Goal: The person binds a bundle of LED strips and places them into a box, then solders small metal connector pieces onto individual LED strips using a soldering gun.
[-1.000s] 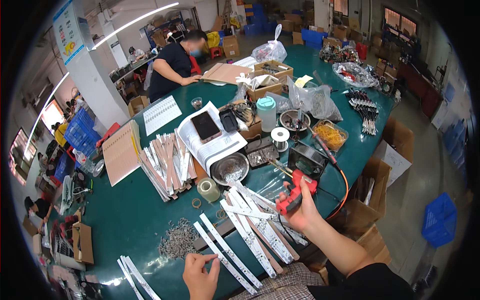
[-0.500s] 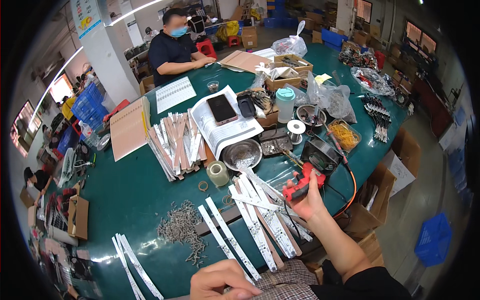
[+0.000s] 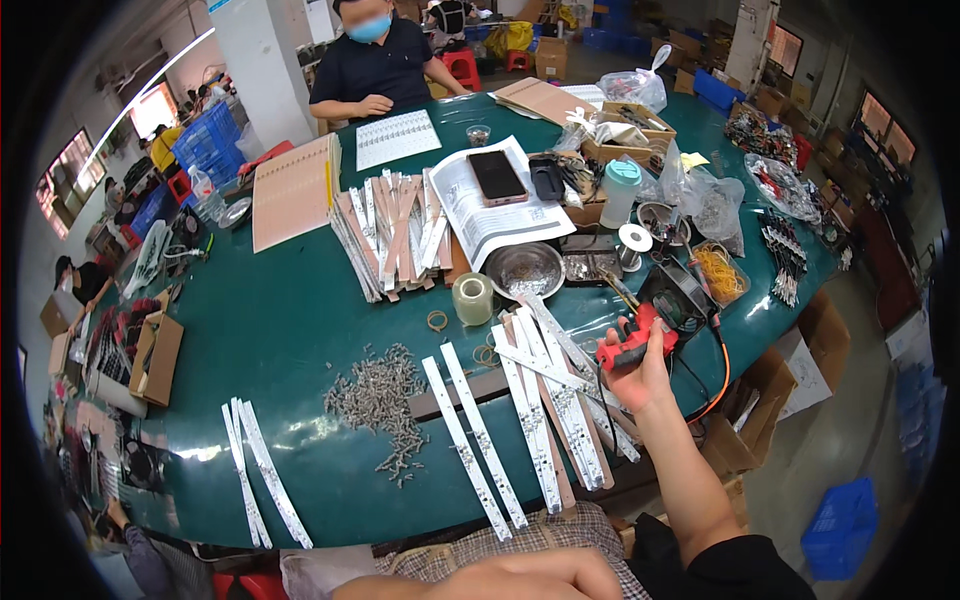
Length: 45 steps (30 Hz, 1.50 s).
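While the right hand (image 3: 641,382), right of centre, is closed around a handle, other stock lies spread over the green table (image 3: 285,345).

In that hand: one red pistol-grip soldering gun (image 3: 641,333), fingers wrapped about it, tip pointing to the upper left, away from the strips. Left hand (image 3: 572,570), lower edge: seen in part; fingers hidden, so neither its opening nor any contents can be told.

Beside the right hand: one crossed pile of circuit strips (image 3: 562,405), mostly white, small parts visible on several. Lower centre: two white strips (image 3: 467,452), side by side, parts likewise on them. Left of these: one heap of small grey parts (image 3: 375,397), loose. Lower left: one small set of strips (image 3: 272,472), well apart from the others.

Farther out, centre: one roll of clear tape (image 3: 474,310); one round metal dish (image 3: 523,258); one spool of solder wire (image 3: 634,256). Upper middle: one stack of white and brown strips (image 3: 405,235).

Condition, as judged: part-way. Populated strips are laid out; the large loose heap and bulk stack appear left over. Finished joints: too small to tell.
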### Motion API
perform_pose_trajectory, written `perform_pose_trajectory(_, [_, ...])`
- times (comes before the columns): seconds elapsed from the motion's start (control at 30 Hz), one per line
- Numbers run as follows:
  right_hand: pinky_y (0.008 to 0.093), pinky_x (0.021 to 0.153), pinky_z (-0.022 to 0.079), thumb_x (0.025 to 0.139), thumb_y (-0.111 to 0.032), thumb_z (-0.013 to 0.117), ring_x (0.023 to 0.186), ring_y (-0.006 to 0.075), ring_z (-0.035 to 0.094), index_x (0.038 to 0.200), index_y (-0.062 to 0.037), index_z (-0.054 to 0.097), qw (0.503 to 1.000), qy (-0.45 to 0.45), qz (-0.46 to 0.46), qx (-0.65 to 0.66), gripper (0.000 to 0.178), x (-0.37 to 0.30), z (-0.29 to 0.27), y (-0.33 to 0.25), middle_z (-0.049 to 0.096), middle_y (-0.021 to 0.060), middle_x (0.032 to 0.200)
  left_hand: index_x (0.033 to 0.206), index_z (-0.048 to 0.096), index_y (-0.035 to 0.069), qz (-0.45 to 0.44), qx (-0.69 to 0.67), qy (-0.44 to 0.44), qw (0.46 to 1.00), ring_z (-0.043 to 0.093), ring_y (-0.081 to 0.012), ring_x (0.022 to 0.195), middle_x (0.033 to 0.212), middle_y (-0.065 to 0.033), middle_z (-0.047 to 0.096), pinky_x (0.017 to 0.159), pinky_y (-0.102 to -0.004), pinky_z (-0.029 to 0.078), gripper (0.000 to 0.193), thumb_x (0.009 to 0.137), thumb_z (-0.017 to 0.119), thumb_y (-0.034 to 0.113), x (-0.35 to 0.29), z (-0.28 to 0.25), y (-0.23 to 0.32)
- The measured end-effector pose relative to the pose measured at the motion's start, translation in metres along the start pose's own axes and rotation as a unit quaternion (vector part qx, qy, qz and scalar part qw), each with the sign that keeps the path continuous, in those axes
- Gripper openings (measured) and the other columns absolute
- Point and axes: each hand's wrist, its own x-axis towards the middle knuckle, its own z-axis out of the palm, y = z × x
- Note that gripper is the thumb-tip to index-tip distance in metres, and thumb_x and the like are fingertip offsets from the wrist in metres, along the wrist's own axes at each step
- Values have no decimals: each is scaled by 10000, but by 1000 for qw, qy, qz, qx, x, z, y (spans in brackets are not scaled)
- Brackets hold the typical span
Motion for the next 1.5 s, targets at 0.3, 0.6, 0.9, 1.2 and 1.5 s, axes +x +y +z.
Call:
perform_pose_trajectory(0.3, [497,945,495,927,-501,619,1015,302,600,1145,-71,526,995,44,36,-76,490,-2,-8,-16,589,153,1076,793,678,19,76,-63,-5,995,598,-203,729,843,-118,619,627,-319,466,298,878,734,299,-13,-1,-19])
perform_pose_trajectory(0.6, [352,749,479,918,-217,644,882,237,601,1075,-88,574,949,-41,94,-298,216,2,-36,-49,614,101,1062,843,644,26,92,-44,-49,994,551,-181,710,834,-88,587,630,-303,442,296,910,713,306,-24,3,-24])
perform_pose_trajectory(0.9, [284,726,486,905,-323,708,839,194,585,1064,-140,635,966,-37,59,-250,253,6,-43,-42,657,45,1015,877,660,8,77,-50,-110,990,576,-204,735,863,-98,602,649,-316,454,222,901,728,218,-34,6,-35])
perform_pose_trajectory(1.2, [329,922,482,903,-245,709,1058,211,594,1167,-48,573,963,-88,26,-254,356,-37,-23,-55,629,102,1136,997,680,19,-162,324,195,912,596,-89,768,906,-33,666,676,-243,486,177,891,704,158,-56,-57,-33])
perform_pose_trajectory(1.5, [421,1019,443,907,-54,580,1023,227,602,1422,-19,364,953,-92,-224,-181,560,-143,-10,-37,598,168,1184,1041,675,29,-57,734,360,573,639,-257,881,973,-118,671,793,-379,504,279,909,664,274,-10,-220,-68])
